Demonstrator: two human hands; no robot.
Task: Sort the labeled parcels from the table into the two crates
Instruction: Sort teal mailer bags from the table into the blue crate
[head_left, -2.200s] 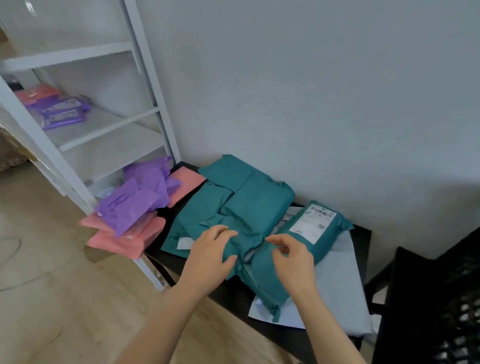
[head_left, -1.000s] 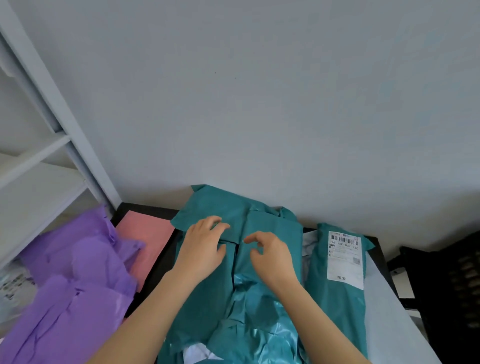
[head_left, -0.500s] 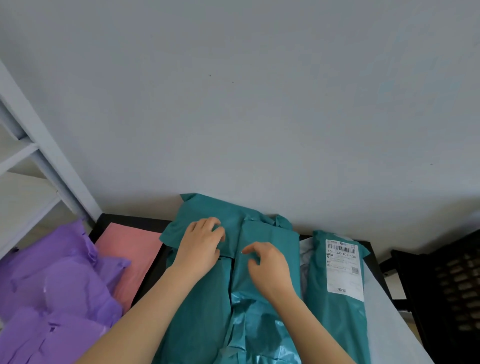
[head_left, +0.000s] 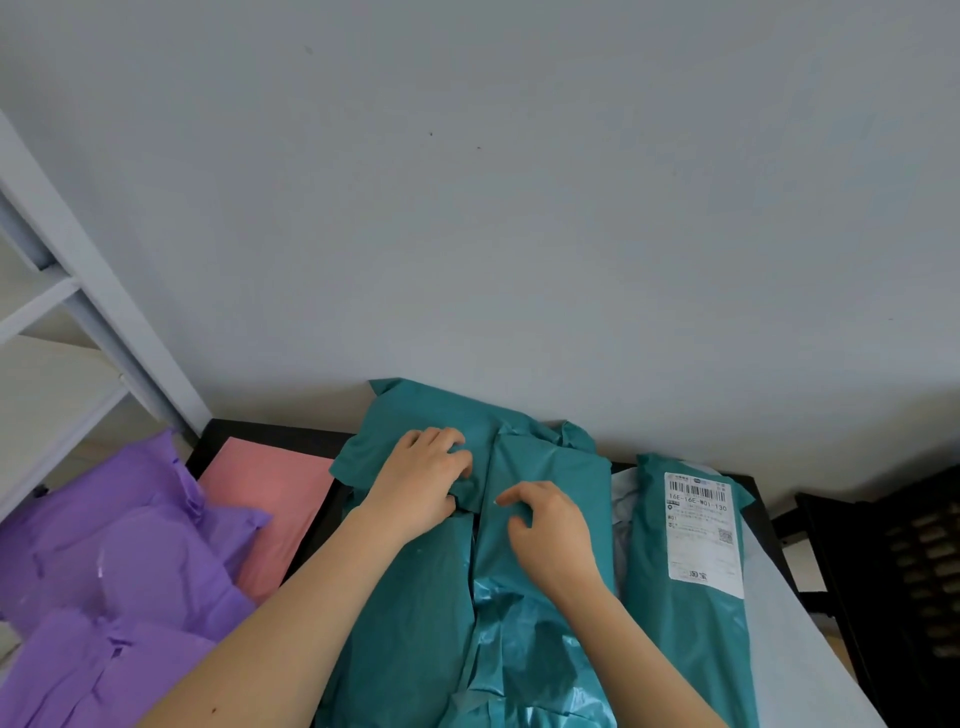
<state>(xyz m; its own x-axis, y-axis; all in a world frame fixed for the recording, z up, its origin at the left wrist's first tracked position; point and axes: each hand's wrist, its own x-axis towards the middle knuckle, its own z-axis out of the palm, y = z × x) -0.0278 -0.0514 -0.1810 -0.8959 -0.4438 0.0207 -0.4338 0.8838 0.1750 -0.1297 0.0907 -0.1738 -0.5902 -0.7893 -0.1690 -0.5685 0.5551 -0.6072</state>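
Left hand (head_left: 421, 480) is gripping the folded edge of a far teal plastic mailer bag (head_left: 415, 415), fingers curling round it; right hand (head_left: 553, 535) is resting bent-fingered on a neighbouring crumpled teal plastic parcel (head_left: 545, 462), grip indeterminate. Both parcels are lying on a black table (head_left: 249, 431); a teal parcel bearing a white barcode label (head_left: 691, 623) is lying just right; a flat pink mailer (head_left: 270, 499) and purple plastic mailers (head_left: 130, 571) are lying left

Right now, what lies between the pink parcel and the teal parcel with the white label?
A pile of teal parcels, the left hand gripping one and the right hand touching another, shown in the head view.
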